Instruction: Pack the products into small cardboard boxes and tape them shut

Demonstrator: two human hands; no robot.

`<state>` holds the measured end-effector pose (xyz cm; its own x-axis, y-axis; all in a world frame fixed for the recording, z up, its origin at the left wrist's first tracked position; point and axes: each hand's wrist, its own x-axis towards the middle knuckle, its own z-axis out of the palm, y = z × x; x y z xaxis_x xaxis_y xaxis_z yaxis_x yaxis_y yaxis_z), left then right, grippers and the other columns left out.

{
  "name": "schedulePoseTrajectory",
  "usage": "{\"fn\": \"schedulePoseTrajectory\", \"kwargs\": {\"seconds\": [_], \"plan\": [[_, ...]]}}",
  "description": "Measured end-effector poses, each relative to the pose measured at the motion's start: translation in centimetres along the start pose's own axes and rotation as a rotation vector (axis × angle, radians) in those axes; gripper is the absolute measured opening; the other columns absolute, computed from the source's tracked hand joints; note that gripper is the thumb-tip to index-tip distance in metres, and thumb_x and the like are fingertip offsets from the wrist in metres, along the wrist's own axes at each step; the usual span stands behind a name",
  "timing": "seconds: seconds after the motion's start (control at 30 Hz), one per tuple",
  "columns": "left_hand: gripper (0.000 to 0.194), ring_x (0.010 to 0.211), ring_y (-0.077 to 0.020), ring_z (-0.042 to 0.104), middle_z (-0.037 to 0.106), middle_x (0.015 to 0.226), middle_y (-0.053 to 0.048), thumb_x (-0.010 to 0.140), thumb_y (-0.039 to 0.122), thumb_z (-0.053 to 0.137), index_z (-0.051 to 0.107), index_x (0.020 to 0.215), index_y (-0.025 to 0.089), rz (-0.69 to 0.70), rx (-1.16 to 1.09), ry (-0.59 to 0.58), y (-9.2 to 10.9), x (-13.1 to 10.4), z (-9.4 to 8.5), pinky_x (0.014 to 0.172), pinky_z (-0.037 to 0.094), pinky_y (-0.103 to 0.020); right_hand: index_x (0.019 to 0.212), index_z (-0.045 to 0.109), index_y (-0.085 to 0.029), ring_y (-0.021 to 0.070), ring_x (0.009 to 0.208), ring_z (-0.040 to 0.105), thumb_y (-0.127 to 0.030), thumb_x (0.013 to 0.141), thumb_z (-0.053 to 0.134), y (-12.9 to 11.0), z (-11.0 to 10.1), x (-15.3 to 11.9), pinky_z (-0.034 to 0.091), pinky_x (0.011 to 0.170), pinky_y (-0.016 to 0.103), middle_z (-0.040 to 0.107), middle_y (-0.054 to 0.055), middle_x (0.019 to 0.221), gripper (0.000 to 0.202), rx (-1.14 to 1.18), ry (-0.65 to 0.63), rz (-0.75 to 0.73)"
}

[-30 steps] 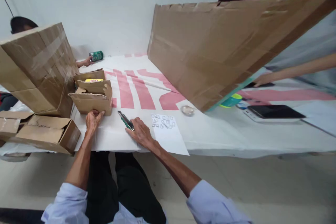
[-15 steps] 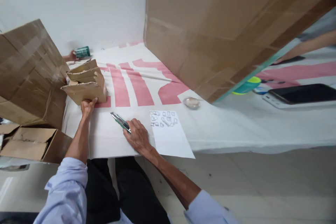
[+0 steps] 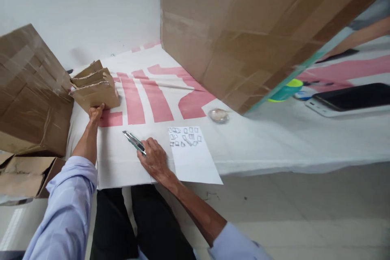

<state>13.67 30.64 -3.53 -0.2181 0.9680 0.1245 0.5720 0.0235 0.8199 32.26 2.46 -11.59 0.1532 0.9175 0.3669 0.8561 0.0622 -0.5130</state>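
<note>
My left hand [image 3: 96,113] is closed on the near lower edge of a small open-topped cardboard box [image 3: 99,93] with torn flaps, its thumb against the front face. Some of its fingers are hidden beneath the box. On the white cloth, my right hand [image 3: 154,158] lies over the rear end of a utility knife [image 3: 134,142] with a green and silver body. The knife points away to the left, and its handle end is under my fingers. Just right of this hand is a white sheet of paper [image 3: 195,162] with small box-like sketches drawn on it.
Large cardboard panels stand at left [image 3: 30,93] and right [image 3: 243,28]. A flapped carton [image 3: 27,174] sits lower left. A small clear-wrapped item [image 3: 218,115], a teal-yellow object [image 3: 286,90] and a dark phone [image 3: 356,97] lie rightward. Another person's arm [image 3: 359,40] reaches in at far right.
My left hand has shifted the small box slightly away from me. Another person's hand with a green can, behind the box before, is out of sight. My right hand stays on the knife.
</note>
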Motion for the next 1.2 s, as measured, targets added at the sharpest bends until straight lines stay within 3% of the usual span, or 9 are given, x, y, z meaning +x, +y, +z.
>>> {"fn": "schedulePoseTrajectory", "kwargs": {"seconds": [0.17,0.33,0.43,0.53,0.63,0.73,0.83,1.0,1.2], "plan": [[0.037,0.064,-0.0197,0.063,0.065,0.081,-0.006,0.078,0.044,0.077,0.062,0.099,0.017,-0.025,-0.085,-0.03,1.4,-4.6,-1.3,0.054,0.053,-0.032,0.102,0.066,-0.021,0.0264,0.1,0.059,-0.022,0.097,0.066,-0.4,-0.1,0.5,0.048,0.088,0.037,0.067,0.01,0.104,0.006,-0.003,-0.008,0.042],[0.048,0.083,-0.0192,0.069,0.071,0.109,-0.01,0.07,0.051,0.079,0.063,0.103,0.02,0.091,-0.198,-0.105,1.2,-14.4,-3.0,0.062,0.055,-0.027,0.109,0.069,-0.019,0.0273,0.108,0.061,-0.024,0.099,0.066,-1.1,-1.0,1.6,0.051,0.094,0.038,0.069,0.012,0.112,0.012,-0.03,-0.072,0.09],[0.047,0.086,-0.0219,0.071,0.075,0.11,-0.01,0.069,0.055,0.08,0.067,0.099,0.02,0.184,-0.237,-0.133,0.3,-21.0,-4.7,0.07,0.059,-0.032,0.115,0.07,-0.018,0.0281,0.113,0.062,-0.029,0.101,0.068,-1.6,-2.1,2.0,0.052,0.097,0.039,0.07,0.013,0.117,0.018,-0.036,-0.105,0.107],[0.045,0.087,-0.024,0.073,0.077,0.109,-0.011,0.072,0.056,0.08,0.07,0.099,0.021,0.168,-0.24,-0.153,-1.0,-26.5,-6.9,0.069,0.059,-0.033,0.125,0.068,-0.018,0.0282,0.117,0.062,-0.033,0.102,0.07,-1.9,-3.6,0.7,0.053,0.1,0.04,0.07,0.014,0.124,0.028,-0.012,-0.053,0.052],[0.045,0.085,-0.0239,0.074,0.078,0.104,-0.01,0.073,0.057,0.081,0.074,0.101,0.022,0.097,-0.219,-0.137,-3.1,-30.2,-9.5,0.067,0.059,-0.032,0.133,0.067,-0.018,0.0279,0.125,0.061,-0.028,0.104,0.065,-0.8,-4.9,-2.9,0.051,0.107,0.042,0.07,0.015,0.132,0.031,-0.013,0.069,-0.022],[0.048,0.074,-0.0217,0.07,0.078,0.094,-0.007,0.073,0.06,0.081,0.076,0.102,0.022,0.032,-0.185,-0.127,-5.5,-32.3,-11.9,0.063,0.057,-0.032,0.133,0.07,-0.017,0.031,0.134,0.06,-0.024,0.103,0.061,2.0,-5.5,-7.1,0.047,0.115,0.05,0.07,0.018,0.138,0.032,-0.095,0.142,0.032],[0.048,0.07,-0.0205,0.069,0.078,0.091,-0.006,0.07,0.06,0.083,0.077,0.1,0.022,0.006,-0.191,-0.143,-7.5,-33.3,-13.4,0.066,0.057,-0.033,0.135,0.07,-0.015,0.0328,0.14,0.059,-0.026,0.104,0.058,5.5,-5.7,-9.6,0.045,0.12,0.056,0.07,0.021,0.143,0.035,-0.159,0.138,0.065],[0.043,0.075,-0.0226,0.073,0.08,0.093,-0.007,0.072,0.057,0.083,0.078,0.099,0.024,0.019,-0.198,-0.093,-8.7,-34.0,-14.7,0.069,0.059,-0.034,0.127,0.074,-0.015,0.0325,0.135,0.064,-0.034,0.107,0.05,10.0,-6.8,-9.7,0.049,0.117,0.056,0.073,0.021,0.139,0.038,-0.131,0.158,0.012],[0.025,0.08,-0.023,0.074,0.077,0.089,-0.007,0.078,0.042,0.075,0.076,0.095,0.023,0.077,-0.195,-0.023,-8.5,-37.3,-16.3,0.066,0.059,-0.033,0.115,0.076,-0.019,0.0364,0.116,0.07,-0.059,0.106,0.044,14.4,-6.4,-11.1,0.057,0.104,0.059,0.076,0.022,0.124,0.052,-0.036,0.25,-0.139]]}}
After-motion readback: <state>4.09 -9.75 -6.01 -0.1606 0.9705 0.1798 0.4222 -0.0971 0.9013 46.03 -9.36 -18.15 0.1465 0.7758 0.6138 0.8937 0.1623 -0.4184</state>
